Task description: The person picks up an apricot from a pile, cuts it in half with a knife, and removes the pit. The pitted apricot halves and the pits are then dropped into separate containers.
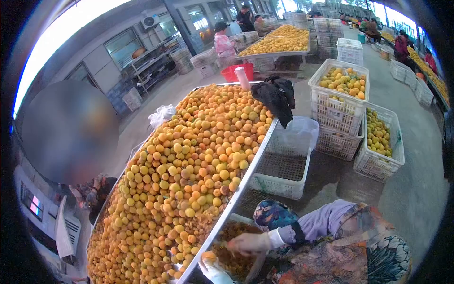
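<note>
At the bottom edge, my left hand (213, 271), in a white glove, is closed round an orange apricot (208, 256) right by the metal rim of the table (230, 207). My right hand (249, 243) reaches in from a purple sleeve with a white cuff. It hangs over a crate (257, 267) of brownish-orange fruit pieces (232, 230) between the table and my lap. Motion smears its fingertips. A broad heap of apricots (179, 180) covers the sloping table beside both hands.
A white crate (283, 184) with a plastic liner stands past my knee. Stacked crates of fruit (338, 106) and another fruit crate (378, 137) are on the right. Black cloth (276, 97) and a pink bottle (241, 78) sit at the table's far end. Other people work at tables beyond.
</note>
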Demonstrator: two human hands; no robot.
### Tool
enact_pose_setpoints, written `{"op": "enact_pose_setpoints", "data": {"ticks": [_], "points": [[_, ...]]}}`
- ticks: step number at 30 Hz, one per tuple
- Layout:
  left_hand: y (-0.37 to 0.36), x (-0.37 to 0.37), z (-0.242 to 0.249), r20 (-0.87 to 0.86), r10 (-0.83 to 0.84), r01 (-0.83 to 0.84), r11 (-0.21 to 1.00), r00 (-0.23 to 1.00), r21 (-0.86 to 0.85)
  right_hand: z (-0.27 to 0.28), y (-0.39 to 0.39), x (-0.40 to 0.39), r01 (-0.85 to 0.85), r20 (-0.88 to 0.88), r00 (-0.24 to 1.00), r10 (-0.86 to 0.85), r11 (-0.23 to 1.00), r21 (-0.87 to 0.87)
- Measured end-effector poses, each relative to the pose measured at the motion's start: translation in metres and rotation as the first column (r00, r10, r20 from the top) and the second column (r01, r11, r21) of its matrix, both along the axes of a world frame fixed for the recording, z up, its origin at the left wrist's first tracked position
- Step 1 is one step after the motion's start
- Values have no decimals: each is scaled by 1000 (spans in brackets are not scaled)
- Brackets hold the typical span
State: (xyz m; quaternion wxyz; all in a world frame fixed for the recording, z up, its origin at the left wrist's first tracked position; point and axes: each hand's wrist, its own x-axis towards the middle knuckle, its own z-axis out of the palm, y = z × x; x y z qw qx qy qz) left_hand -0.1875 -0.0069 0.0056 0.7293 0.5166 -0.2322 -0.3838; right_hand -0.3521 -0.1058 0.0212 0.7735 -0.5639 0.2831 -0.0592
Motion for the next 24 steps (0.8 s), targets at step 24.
{"op": "enact_pose_setpoints", "data": {"ticks": [24], "points": [[-27,-49,0,811,102,-319,941,576,109,-19,8,67,641,271,679,-683,730,236]]}}
